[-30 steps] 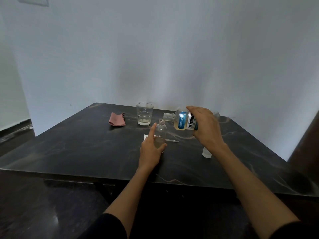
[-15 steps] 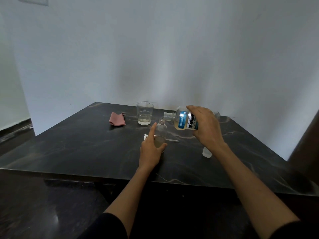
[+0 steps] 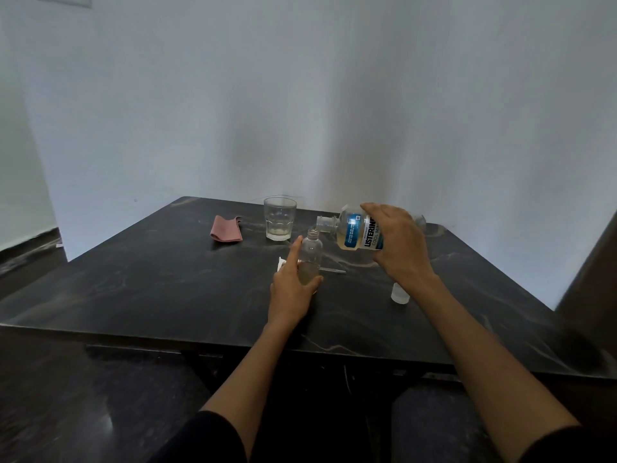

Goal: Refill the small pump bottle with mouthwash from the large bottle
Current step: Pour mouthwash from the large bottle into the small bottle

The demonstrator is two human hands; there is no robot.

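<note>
head view shows the right hand (image 3: 397, 242) wrapped over the large bottle (image 3: 359, 230), fingers curled around its labelled body, holding it tipped nearly flat in the air so its open neck points left, just above and beside the mouth of the small pump bottle (image 3: 311, 255). the small bottle stands upright on the dark table (image 3: 150, 289), uncapped, with a pale yellowish fill low in its body. the left hand (image 3: 292, 292) grips it from the near side, thumb and fingers curled around the lower half, the index finger lying straight up along its left wall. whether liquid is crossing between the two openings right now is too fine to tell.

the main risk, as i judge it, is the mismatch of mouths: the large neck is much wider than the small opening, so a slightly steeper tilt could send a surge that overshoots and runs down the small bottle onto the left fingers and the table. the large neck also sits a little off to the right of the small mouth, so a stream could miss. a knock from the heavy bottle against the light one could tip it, though the left grip guards against that. wet fingers would loosen that grip.

other things nearby: a white pump head (image 3: 282, 262) lying behind the left hand with its tube (image 3: 332, 270) showing to the right, a white cap (image 3: 400, 294) under the right wrist, a glass tumbler (image 3: 279, 218) and a folded pink cloth (image 3: 226, 228) farther back, which could serve for a spill.
</note>
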